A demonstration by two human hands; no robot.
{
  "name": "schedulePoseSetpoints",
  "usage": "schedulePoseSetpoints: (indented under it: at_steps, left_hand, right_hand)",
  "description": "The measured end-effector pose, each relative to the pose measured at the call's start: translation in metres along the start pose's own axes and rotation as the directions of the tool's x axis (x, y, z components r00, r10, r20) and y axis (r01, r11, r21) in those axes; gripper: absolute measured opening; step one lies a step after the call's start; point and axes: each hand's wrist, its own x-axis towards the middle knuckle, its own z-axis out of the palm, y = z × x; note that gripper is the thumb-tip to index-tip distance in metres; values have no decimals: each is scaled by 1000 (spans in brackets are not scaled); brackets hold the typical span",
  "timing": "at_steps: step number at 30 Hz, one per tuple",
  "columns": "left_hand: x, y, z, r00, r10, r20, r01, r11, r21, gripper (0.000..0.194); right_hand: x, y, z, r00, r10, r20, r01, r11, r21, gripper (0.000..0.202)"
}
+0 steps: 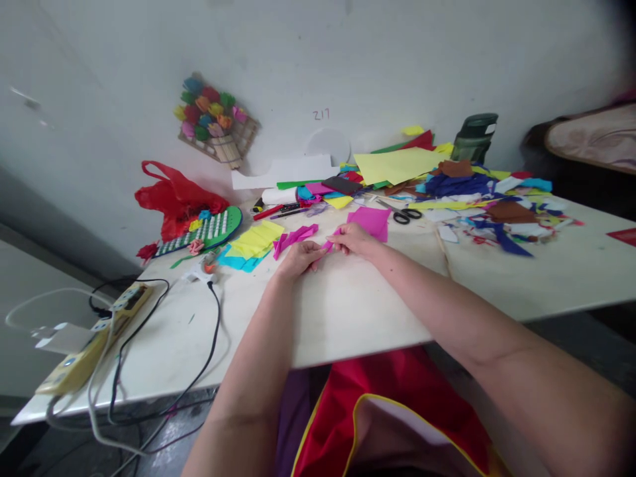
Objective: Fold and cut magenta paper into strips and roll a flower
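Between both hands, over the middle of the table, is a small piece of pink paper, folded or twisted narrow. My left hand pinches its near left end. Fingers of my right hand close on its other end. Just behind the right hand lies a flat pink paper square. Crumpled pink paper strips rest behind the left hand. To their left are yellow paper sheets over blue paper sheets. Black-handled scissors lie beyond the right hand.
A glue gun with a black cord lies left, near a power strip. Behind are a red plastic bag and a green decorated board. Paper scraps heap at right, before a dark bottle. Paper flowers hang on the wall.
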Motion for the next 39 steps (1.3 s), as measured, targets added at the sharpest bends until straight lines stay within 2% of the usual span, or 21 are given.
schedulePoseSetpoints:
  at_steps: [7,11,14,29,34,39]
  left_hand:
    - [-2,0,-1,1000,17,4,-17,1000,-24,37]
    - [-3,4,1,999,33,-13,-33,997,-63,35]
    - [-4,7,2,999,38,-18,-39,997,-63,35]
    - [-6,14,4,999,44,25,-43,998,-40,30]
    - [-8,13,3,999,53,-11,-52,997,55,38]
    - [-9,15,3,1000,17,-20,-15,997,77,48]
  right_hand:
    - [1,1,-1,1000,-7,14,6,997,71,23]
    - [0,1,-2,994,24,107,-45,979,201,24]
    - [0,1,-1,986,41,160,-75,974,212,25]
    - [-3,-3,-1,997,48,59,-55,989,139,36]
    - [-2,-4,-2,998,57,32,-61,991,118,38]
    - [3,0,-6,999,39,15,-41,987,158,36]
